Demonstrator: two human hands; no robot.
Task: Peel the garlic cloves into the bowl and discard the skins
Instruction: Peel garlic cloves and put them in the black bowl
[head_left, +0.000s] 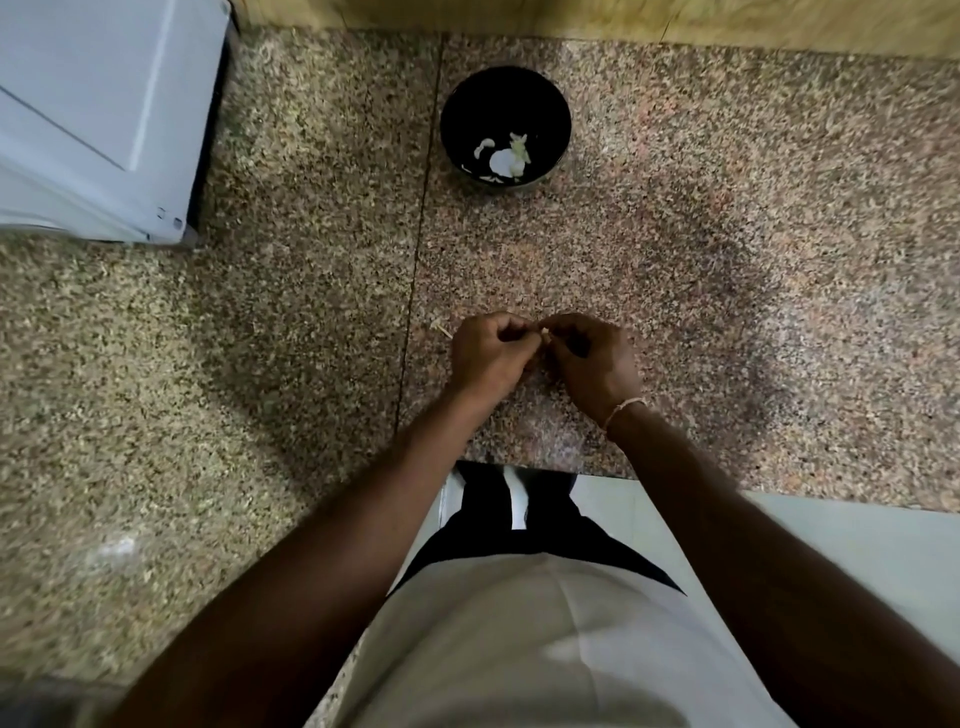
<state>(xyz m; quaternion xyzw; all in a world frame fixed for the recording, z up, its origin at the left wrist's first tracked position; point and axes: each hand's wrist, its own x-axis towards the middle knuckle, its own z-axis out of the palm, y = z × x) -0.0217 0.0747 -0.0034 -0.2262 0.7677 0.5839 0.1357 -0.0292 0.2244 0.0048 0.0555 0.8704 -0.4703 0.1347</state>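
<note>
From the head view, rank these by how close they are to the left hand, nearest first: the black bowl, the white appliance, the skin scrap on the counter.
1. Skin scrap, on the counter just left of the left hand.
2. Black bowl, straight ahead, toward the wall.
3. White appliance, far left corner.

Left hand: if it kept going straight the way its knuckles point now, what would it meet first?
The left hand points toward the right hand, so it would meet that first, almost at once; their fingertips already come together around a small pale piece, probably a garlic clove. The bowl lies off that line.
</note>
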